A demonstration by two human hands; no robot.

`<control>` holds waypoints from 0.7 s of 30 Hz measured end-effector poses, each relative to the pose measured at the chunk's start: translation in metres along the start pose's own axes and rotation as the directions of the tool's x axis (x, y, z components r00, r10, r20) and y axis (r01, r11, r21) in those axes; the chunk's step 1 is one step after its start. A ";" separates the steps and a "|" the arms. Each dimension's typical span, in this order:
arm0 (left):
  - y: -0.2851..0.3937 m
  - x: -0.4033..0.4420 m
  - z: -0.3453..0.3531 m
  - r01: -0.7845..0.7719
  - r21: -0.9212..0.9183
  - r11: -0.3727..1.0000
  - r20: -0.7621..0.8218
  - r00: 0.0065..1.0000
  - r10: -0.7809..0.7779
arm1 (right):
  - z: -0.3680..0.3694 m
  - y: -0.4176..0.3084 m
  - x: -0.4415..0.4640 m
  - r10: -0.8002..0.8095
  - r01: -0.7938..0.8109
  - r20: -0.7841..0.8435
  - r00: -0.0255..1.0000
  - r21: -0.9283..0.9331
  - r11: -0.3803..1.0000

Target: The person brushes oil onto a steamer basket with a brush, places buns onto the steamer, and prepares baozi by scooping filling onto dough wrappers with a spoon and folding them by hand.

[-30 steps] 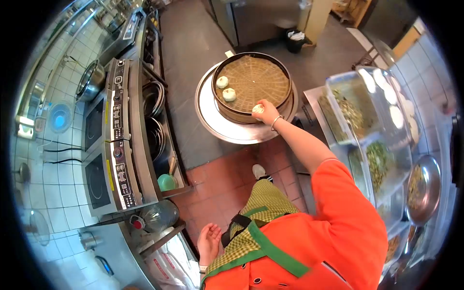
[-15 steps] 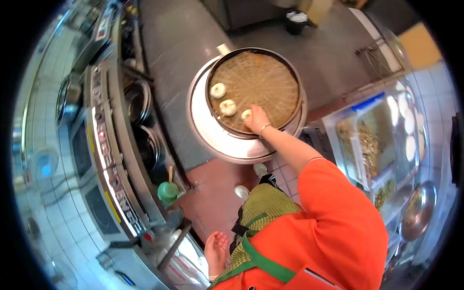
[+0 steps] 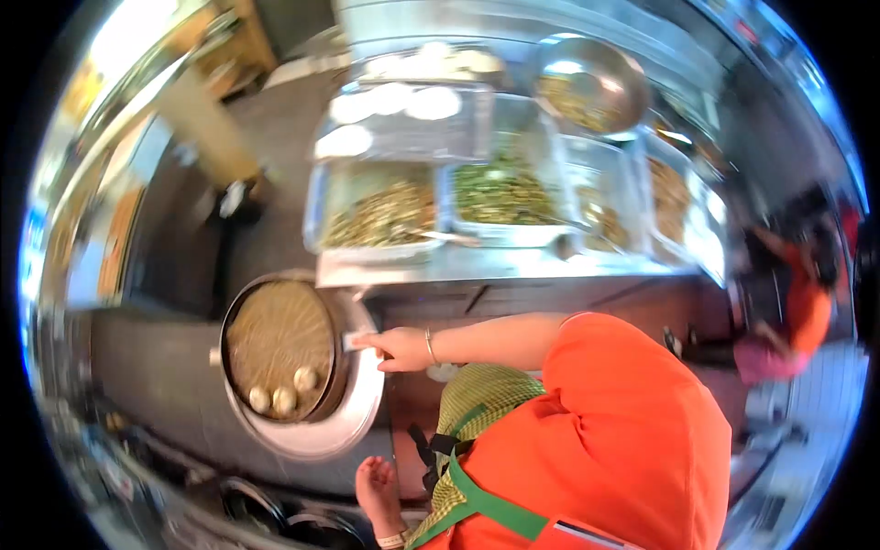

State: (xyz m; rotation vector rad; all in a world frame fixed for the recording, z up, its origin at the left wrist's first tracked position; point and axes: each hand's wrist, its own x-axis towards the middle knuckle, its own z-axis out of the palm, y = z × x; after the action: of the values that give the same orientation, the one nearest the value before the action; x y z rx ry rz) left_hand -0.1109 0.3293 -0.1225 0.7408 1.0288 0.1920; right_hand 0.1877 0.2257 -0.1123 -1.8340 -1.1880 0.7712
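Note:
A round steamer tray (image 3: pixel 275 321) with a brown mesh liner rests on a wide pale round base (image 3: pixel 367 403). Three white buns (image 3: pixel 284 399) sit close together along the tray's lower edge. My right hand (image 3: pixel 399 349) is at the near rim, its fingers closed on the tray's small light handle (image 3: pixel 353 341). Low by my body, my left hand (image 3: pixel 377 490) hangs with fingers loosely curled and nothing in them.
A counter (image 3: pixel 513 266) holds a tub of brown filling (image 3: pixel 390 215), a tub of chopped greens (image 3: pixel 504 192) and a metal bowl (image 3: pixel 591 87). White rounds (image 3: pixel 431 103) lie on a clear lid. Another person (image 3: pixel 797 302) is at the far right. Pans (image 3: pixel 252 504) stand lower left.
My view has turned right towards the filling counter. My right hand has left the third bun in the tray and moved to the handle at the rim. My left hand stays low.

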 end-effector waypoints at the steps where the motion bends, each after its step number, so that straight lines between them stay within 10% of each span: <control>1: 0.008 0.011 0.009 -0.020 0.052 0.998 0.042 0.999 0.018 | -0.014 0.002 -0.020 0.016 -0.018 -0.047 0.999 -0.050 0.999; 6: 0.018 0.032 0.085 -0.039 0.150 0.988 0.272 0.962 -0.004 | -0.092 -0.041 -0.145 -0.129 0.139 -0.448 0.885 -0.010 0.990; 9: 0.000 0.019 0.131 -0.005 0.255 0.967 0.393 0.914 -0.099 | -0.142 -0.054 -0.224 -0.180 -0.017 -0.768 0.615 -0.242 0.970; 13: -0.028 0.011 0.192 0.049 0.301 0.952 0.458 0.869 -0.189 | -0.202 -0.036 -0.319 0.040 -0.283 -0.963 0.266 -0.038 0.958; 21: 0.015 -0.005 0.347 -0.431 0.133 0.893 0.651 0.717 0.249 | -0.286 -0.015 -0.278 -0.170 -0.043 -0.673 0.720 -0.288 0.957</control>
State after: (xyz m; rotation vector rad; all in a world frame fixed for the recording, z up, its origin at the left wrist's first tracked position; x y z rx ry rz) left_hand 0.1773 0.1760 -0.0049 1.1602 0.2667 0.1080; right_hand 0.3117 -0.1124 0.0606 -2.0257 -0.8656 -0.1782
